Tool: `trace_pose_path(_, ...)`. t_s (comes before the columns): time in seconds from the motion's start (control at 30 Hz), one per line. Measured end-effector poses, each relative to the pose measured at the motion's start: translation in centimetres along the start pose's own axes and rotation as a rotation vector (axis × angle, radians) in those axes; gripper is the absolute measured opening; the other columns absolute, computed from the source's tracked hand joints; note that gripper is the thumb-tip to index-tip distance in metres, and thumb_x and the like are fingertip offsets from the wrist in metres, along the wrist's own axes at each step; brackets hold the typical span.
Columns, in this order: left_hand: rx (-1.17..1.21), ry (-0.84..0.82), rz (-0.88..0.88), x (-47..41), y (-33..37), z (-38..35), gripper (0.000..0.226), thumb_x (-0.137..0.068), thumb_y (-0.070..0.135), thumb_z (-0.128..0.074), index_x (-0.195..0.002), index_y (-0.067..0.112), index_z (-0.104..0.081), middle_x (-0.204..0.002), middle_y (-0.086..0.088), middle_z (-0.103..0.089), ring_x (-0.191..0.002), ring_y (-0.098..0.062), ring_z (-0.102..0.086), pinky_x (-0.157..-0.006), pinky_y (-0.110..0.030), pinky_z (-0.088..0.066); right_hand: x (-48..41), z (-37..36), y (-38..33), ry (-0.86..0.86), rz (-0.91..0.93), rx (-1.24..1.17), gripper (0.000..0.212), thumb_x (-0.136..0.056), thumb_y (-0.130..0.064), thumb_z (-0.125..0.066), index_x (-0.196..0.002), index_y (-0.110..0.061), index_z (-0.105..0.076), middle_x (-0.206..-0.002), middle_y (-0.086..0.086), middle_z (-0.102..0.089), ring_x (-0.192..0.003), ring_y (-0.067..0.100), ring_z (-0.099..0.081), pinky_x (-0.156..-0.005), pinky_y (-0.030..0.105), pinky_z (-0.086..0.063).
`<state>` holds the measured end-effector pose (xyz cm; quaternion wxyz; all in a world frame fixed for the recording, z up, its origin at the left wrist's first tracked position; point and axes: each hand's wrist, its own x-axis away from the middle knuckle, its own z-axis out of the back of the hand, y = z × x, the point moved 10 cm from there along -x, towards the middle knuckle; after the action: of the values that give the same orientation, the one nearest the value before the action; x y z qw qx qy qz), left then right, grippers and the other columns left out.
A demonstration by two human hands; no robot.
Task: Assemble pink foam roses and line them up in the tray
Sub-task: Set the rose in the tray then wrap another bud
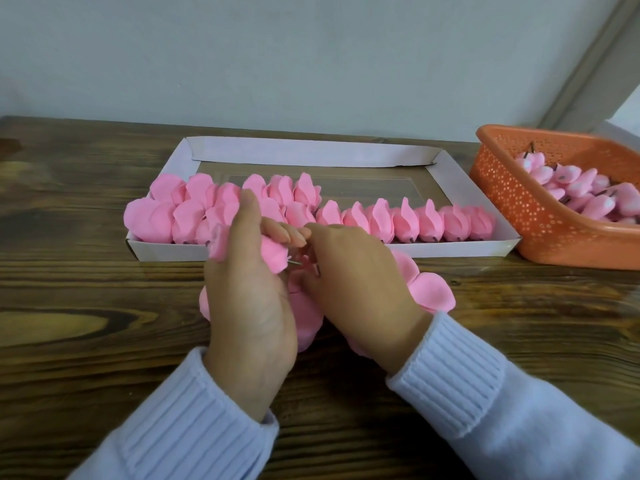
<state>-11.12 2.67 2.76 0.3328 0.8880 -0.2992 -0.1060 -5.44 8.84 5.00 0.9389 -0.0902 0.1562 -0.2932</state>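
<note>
My left hand (247, 289) grips a pink foam rose (273, 254) just in front of the tray; its thin stem pokes out to the right. My right hand (356, 275) meets it at the stem end with curled fingers, but what they pinch is hidden. Loose pink foam petals (429, 292) lie on the table under and beside both hands. The white cardboard tray (460, 249) holds several finished pink roses (408, 220) in a front row and a shorter second row at the back left.
An orange perforated basket (512, 199) at the right holds several pink rose buds (575, 188) with stems. The wooden table (86, 306) runs back to a pale wall. The tray's back right part is bare.
</note>
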Motion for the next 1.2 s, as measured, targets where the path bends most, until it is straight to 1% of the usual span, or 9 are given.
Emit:
trace_pose_path(0.27, -0.033, 0.002, 0.000, -0.1, 0.2, 0.1, 0.054, -0.095, 0.036, -0.051, -0.043, 0.020, -0.052, -0.050, 0.004, -0.053, -0.051, -0.010, -0.056, -0.055, -0.022, -0.051, 0.0, 0.0, 0.2, 0.005, -0.008, -0.038, 0.016, -0.086, -0.024, -0.058, -0.100, -0.017, -0.053, -0.099, 0.002, -0.064, -0.092, 0.026, -0.058, -0.071, 0.036, -0.046)
trace_pose_path(0.4, 0.038, 0.002, 0.019, 0.1, 0.1, -0.2, 0.057, -0.096, 0.034, -0.051, -0.041, 0.017, -0.050, -0.046, 0.002, -0.052, -0.045, -0.010, -0.056, -0.049, -0.019, -0.050, 0.2, 0.2, 0.2, 0.038, -0.001, -0.032, 0.024, -0.087, -0.023, -0.059, -0.108, -0.018, -0.047, -0.093, 0.002, -0.067, -0.090, 0.029, -0.061, -0.066, 0.035, -0.047)
trace_pose_path(0.63, -0.009, 0.015, 0.007, 0.0, 0.3, 0.1, 0.057, -0.096, 0.035, -0.051, -0.041, 0.019, -0.052, -0.047, 0.004, -0.053, -0.045, -0.009, -0.056, -0.049, -0.017, -0.049, 0.5, 0.7, -0.1, 0.096, 0.014, 0.089, 0.021, -0.089, -0.022, -0.055, -0.107, -0.019, -0.044, -0.088, 0.002, -0.064, -0.082, 0.030, -0.061, -0.056, 0.032, -0.033)
trace_pose_path(0.77, -0.071, 0.029, 0.002, -0.2, 0.3, 0.4, 0.054, -0.095, 0.036, -0.052, -0.043, 0.020, -0.052, -0.050, 0.004, -0.053, -0.049, -0.008, -0.056, -0.053, -0.019, -0.048, 0.5, 1.0, 0.2, 0.125, 0.005, 0.076, 0.013, -0.092, -0.023, -0.053, -0.105, -0.021, -0.053, -0.093, -0.002, -0.063, -0.086, 0.023, -0.060, -0.057, 0.030, -0.034)
trace_pose_path(0.87, -0.076, 0.036, -0.001, -0.3, 0.3, 0.5, 0.052, -0.095, 0.036, -0.053, -0.045, 0.019, -0.051, -0.051, 0.004, -0.052, -0.050, -0.009, -0.055, -0.056, -0.022, -0.049, 0.4, 0.6, 0.2, 0.111, 0.017, 0.044, 0.014, -0.092, -0.022, -0.052, -0.101, -0.021, -0.062, -0.099, -0.001, -0.062, -0.096, 0.022, -0.056, -0.067, 0.032, -0.042)
trace_pose_path(0.97, -0.071, 0.038, -0.011, -0.3, 0.4, 0.6, 0.053, -0.095, 0.034, -0.053, -0.044, 0.020, -0.052, -0.052, 0.004, -0.052, -0.053, -0.010, -0.054, -0.064, -0.027, -0.049, 0.3, 1.3, 0.0, 0.144, 0.052, -0.126, 0.010, -0.088, -0.019, -0.060, -0.092, -0.012, -0.065, -0.092, 0.005, -0.063, -0.092, 0.025, -0.055, -0.076, 0.039, -0.043)
trace_pose_path(1.03, -0.083, 0.039, -0.026, -0.3, 0.7, 0.6, 0.053, -0.095, 0.034, -0.052, -0.043, 0.021, -0.053, -0.052, 0.004, -0.052, -0.058, -0.012, -0.056, -0.072, -0.030, -0.048, 0.3, 1.8, 0.5, 0.161, 0.010, -0.357, 0.007, -0.087, -0.014, -0.062, -0.083, -0.009, -0.062, -0.079, 0.005, -0.064, -0.078, 0.021, -0.058, -0.071, 0.038, -0.045)
trace_pose_path(1.1, -0.107, 0.038, -0.065, -0.3, 1.2, 0.5, 0.056, -0.096, 0.033, -0.051, -0.041, 0.022, -0.053, -0.051, 0.004, -0.054, -0.063, -0.013, -0.060, -0.075, -0.029, -0.050, 0.4, 2.2, 1.6, 0.189, -0.087, -0.553, 0.011, -0.087, -0.009, -0.058, -0.077, -0.013, -0.055, -0.064, -0.002, -0.057, -0.060, 0.010, -0.052, -0.058, 0.027, -0.043)
trace_pose_path(1.2, -0.157, 0.024, -0.125, 0.0, 1.9, 0.2, 0.054, -0.094, 0.033, -0.051, -0.041, 0.022, -0.054, -0.053, 0.004, -0.057, -0.068, -0.014, -0.064, -0.078, -0.029, -0.050, 0.7, 2.2, 3.8, 0.171, -0.281, -0.755, 0.018, -0.091, -0.011, -0.051, -0.074, -0.017, -0.048, -0.061, -0.007, -0.047, -0.056, 0.007, -0.043, -0.055, 0.023, -0.038)
